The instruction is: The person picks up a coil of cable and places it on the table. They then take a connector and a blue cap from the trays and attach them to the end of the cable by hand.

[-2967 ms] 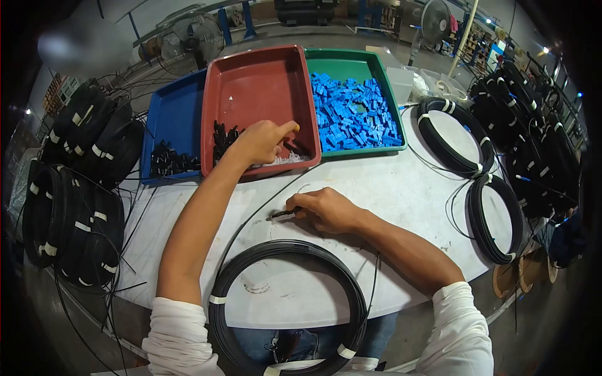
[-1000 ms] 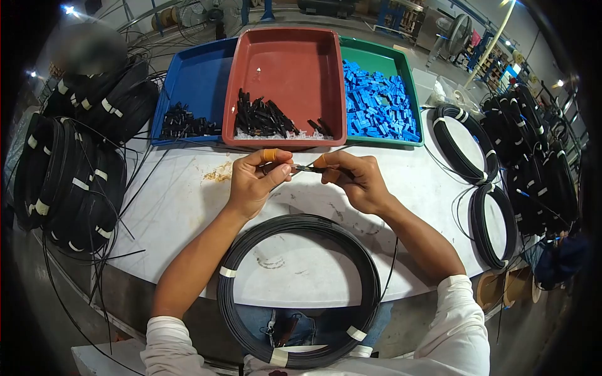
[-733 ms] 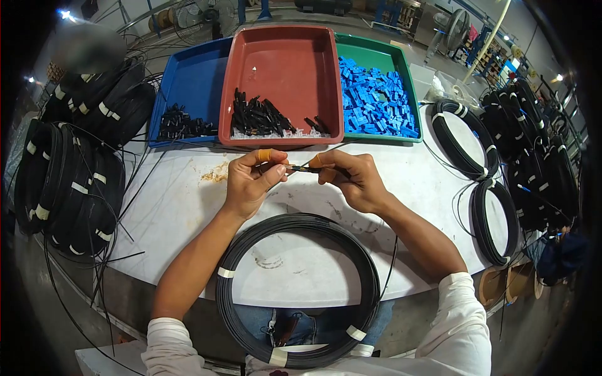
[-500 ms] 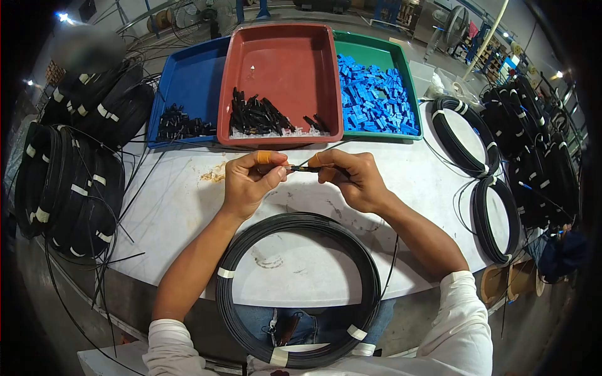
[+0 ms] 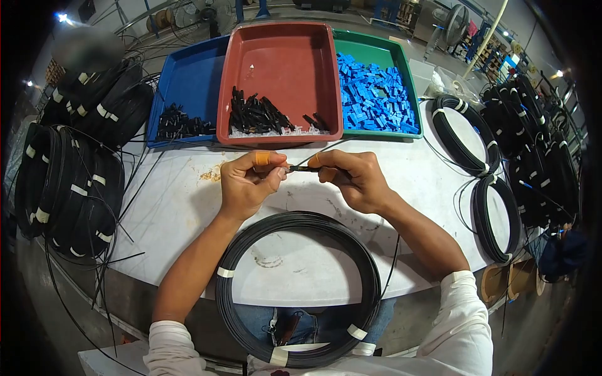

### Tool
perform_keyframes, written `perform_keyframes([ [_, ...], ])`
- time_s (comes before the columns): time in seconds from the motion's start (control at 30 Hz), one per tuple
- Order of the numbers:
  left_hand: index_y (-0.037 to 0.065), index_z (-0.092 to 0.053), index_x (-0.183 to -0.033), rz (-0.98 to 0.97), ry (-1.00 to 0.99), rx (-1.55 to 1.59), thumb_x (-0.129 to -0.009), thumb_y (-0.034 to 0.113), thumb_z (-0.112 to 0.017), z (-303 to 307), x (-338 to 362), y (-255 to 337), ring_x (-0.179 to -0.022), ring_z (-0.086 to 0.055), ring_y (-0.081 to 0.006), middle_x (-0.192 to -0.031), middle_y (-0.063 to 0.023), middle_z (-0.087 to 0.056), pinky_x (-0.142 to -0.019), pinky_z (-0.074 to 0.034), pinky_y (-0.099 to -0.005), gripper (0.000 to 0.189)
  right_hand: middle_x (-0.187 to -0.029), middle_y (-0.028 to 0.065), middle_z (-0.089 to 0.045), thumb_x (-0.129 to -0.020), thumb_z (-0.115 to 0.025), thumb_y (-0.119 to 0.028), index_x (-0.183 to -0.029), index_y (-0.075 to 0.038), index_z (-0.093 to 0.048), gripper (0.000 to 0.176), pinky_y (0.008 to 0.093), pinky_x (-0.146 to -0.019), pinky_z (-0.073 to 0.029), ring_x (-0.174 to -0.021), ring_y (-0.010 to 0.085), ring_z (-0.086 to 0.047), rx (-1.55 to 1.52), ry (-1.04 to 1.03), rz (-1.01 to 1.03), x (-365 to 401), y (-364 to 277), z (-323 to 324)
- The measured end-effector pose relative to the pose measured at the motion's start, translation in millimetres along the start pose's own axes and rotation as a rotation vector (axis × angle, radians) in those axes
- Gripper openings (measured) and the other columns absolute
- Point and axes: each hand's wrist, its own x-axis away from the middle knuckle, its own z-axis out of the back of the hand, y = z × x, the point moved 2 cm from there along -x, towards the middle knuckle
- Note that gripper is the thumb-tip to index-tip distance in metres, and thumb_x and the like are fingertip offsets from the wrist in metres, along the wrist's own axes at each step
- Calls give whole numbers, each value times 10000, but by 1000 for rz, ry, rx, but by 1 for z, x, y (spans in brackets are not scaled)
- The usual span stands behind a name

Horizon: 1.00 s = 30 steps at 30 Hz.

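Above the white table, my two hands meet around a slim black connector with a small light mark on it. My right hand grips its body between thumb and fingers. At the other end, my left hand pinches the connector's tip; whether it also holds a small separate part cannot be made out. Orange tape wraps a finger on each hand. Below them a coil of black cable, bound with white tape, lies partly over the table's front edge and my lap.
Behind my hands stand a blue tray and a red tray with black parts, and a green tray with blue clips. Cable coils are stacked left and right. Two smaller coils lie on the table's right side.
My left hand has shifted very slightly, and the connector has turned a little between my fingers. The coil and trays stay in place.
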Motion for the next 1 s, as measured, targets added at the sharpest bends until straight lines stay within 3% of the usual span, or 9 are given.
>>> perform_keyframes([
  [0.43,-9,-675,-1086,160,41,358,-865,-36,-694,0,-1,-12,-852,-670,-138,-982,-101,-685,-796,-589,-270,223,-794,144,-702,-679,-480,173,-1101,-17,-649,493,343,-702,-560,-757,278,-722,26,2,37,-1,-5,0],
  [0.53,-10,-680,-1072,147,46,337,-864,-32,-697,0,-1,-10,-848,-674,-140,-967,-101,-689,-797,-591,-269,210,-828,160,-713,-678,-483,170,-1107,-14,-648,495,357,-720,-572,-785,296,-729,51,-10,34,1,-6,0],
  [0.7,-46,-686,-1054,5,71,7,-856,-61,-690,-1,2,-1,-846,-706,-162,-953,-130,-708,-796,-606,-301,198,-823,167,-711,-688,-489,165,-1099,-10,-645,473,370,-724,-576,-790,302,-730,68,-19,9,0,-12,1],
  [0.87,-52,-687,-1063,-83,129,-52,-857,-75,-680,-5,2,4,-859,-711,-171,-964,-152,-720,-804,-602,-302,207,-763,161,-693,-756,-506,158,-1070,-7,-643,381,322,-709,-559,-741,251,-720,5,-2,-210,1,-22,-4],
  [1.0,-46,-691,-1071,-126,126,-90,-859,-78,-676,-5,3,4,-862,-715,-175,-961,-167,-730,-813,-598,-301,215,-755,149,-694,-793,-531,147,-1068,4,-642,329,302,-702,-552,-719,219,-713,-29,5,-170,0,-21,-6],
])
